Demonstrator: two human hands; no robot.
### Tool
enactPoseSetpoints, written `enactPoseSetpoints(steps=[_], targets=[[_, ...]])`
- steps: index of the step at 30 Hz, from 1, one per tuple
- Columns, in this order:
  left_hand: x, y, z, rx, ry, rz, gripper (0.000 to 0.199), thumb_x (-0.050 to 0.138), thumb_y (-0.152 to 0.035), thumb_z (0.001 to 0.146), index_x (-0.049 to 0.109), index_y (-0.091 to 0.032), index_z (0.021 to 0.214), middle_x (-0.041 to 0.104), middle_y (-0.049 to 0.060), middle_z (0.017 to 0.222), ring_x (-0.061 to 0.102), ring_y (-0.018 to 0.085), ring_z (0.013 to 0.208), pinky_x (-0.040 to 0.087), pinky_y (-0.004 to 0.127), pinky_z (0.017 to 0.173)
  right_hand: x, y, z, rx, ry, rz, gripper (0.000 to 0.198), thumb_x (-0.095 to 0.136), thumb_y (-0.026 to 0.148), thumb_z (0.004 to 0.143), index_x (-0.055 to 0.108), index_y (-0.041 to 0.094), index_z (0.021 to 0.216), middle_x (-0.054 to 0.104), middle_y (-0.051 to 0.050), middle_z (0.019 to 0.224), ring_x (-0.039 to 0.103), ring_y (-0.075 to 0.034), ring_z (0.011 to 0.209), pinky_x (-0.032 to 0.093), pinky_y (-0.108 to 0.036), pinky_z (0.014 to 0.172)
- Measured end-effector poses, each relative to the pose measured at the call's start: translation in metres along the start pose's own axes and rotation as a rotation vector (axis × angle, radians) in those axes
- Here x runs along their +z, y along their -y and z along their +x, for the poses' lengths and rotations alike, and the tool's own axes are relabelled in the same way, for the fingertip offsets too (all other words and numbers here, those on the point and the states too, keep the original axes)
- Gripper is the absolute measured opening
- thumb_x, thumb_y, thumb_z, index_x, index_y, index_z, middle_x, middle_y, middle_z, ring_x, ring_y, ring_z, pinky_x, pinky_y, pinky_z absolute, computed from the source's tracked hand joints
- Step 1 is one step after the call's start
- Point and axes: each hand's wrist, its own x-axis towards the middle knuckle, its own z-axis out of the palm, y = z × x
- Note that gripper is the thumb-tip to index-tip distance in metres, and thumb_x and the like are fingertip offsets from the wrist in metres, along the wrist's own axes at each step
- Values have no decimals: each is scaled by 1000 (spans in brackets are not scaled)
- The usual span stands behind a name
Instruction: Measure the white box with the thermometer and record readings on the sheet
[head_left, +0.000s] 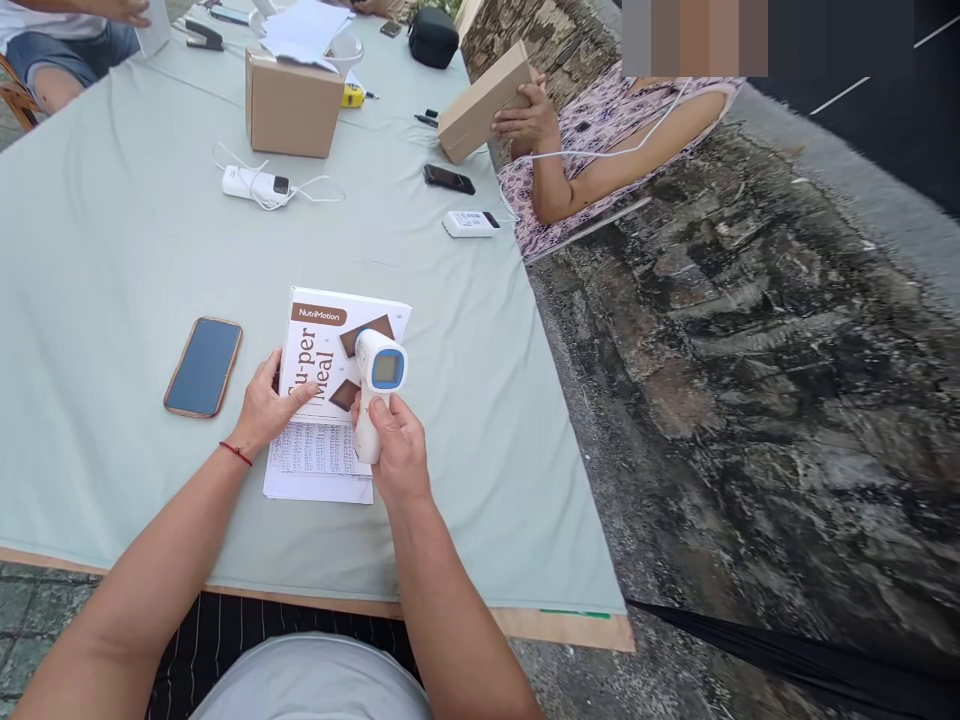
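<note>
My right hand (400, 445) is wrapped round the handle of a white infrared thermometer (369, 425), its blue-framed screen facing me. Along the left edge of a white and brown "NutriMotion" box (349, 310), my left hand (271, 405) grips with the thumb on top and the fingers partly hidden at the side. The thermometer covers part of the box's right side. Under the near edge of the box lie printed paper sheets (315, 487). A phone (203, 367) with a dark screen rests to the left of my left hand.
A pale green cloth covers the table (112, 430). Farther back are a cardboard box (292, 105) with papers on top, a white power bank with a cable (251, 184), another power bank (470, 223) and a black phone (448, 179). A person at right holds a carton (484, 105); another sits far left.
</note>
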Motion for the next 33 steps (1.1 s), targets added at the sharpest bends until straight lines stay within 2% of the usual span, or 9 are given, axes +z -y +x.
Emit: enactPoseSetpoints(steps=[4, 9, 12, 15, 21, 25, 29, 33], targets=[[-1, 0, 0, 4, 0, -14, 62, 73, -59, 76, 61, -21, 123, 70, 10, 115, 65, 28, 104, 54, 41, 88, -9, 4, -12, 30, -3, 59, 44, 74, 59, 69, 61, 20, 85, 55, 1, 70, 46, -13, 61, 40, -27, 56], [-3, -2, 2, -33, 3, 5, 65, 74, -61, 74, 62, -21, 124, 69, 11, 116, 64, 30, 108, 52, 44, 93, -32, 4, -36, 69, -116, 59, 38, 75, 53, 70, 63, 20, 85, 58, 0, 73, 48, -13, 63, 40, -27, 57], [-5, -3, 2, -43, 1, 21, 63, 73, -62, 75, 63, -20, 121, 70, 11, 114, 65, 30, 106, 53, 44, 91, -47, 2, -49, 93, -168, 47, 38, 76, 52, 70, 64, 20, 87, 61, -1, 77, 50, -13, 66, 41, -27, 60], [-7, -4, 3, -34, -8, 27, 62, 73, -63, 74, 65, -20, 118, 70, 11, 113, 65, 30, 104, 54, 42, 88, -58, -1, -59, 112, -187, 20, 38, 75, 53, 71, 65, 20, 86, 58, 0, 71, 47, -14, 64, 40, -27, 59], [-12, -4, 8, -31, 34, -10, 68, 75, -65, 72, 62, -20, 121, 71, 11, 117, 67, 31, 107, 56, 41, 88, -68, -4, -68, 116, -198, 15, 40, 75, 57, 71, 64, 19, 81, 54, 1, 66, 42, -13, 60, 36, -26, 55], [-18, 3, 11, 4, 2, 71, 71, 77, -64, 69, 61, -21, 123, 70, 11, 117, 66, 32, 107, 56, 43, 87, -72, -5, -68, 93, -216, -1, 40, 74, 56, 72, 66, 19, 84, 56, 1, 67, 45, -13, 61, 38, -26, 56], [-20, 7, 12, 53, -25, 141, 69, 79, -64, 66, 63, -21, 117, 71, 10, 111, 66, 31, 103, 56, 44, 86, -85, -17, -58, 63, -248, -146, 42, 73, 55, 73, 67, 18, 93, 65, -3, 79, 55, -16, 71, 46, -30, 67], [-15, 4, 8, 51, -25, 40, 74, 77, -66, 66, 59, -18, 119, 69, 13, 114, 66, 32, 107, 57, 44, 85, -112, -42, -37, -15, -404, -523, 59, 73, 57, 69, 66, 18, 112, 70, -10, 106, 61, -25, 96, 49, -41, 87]])
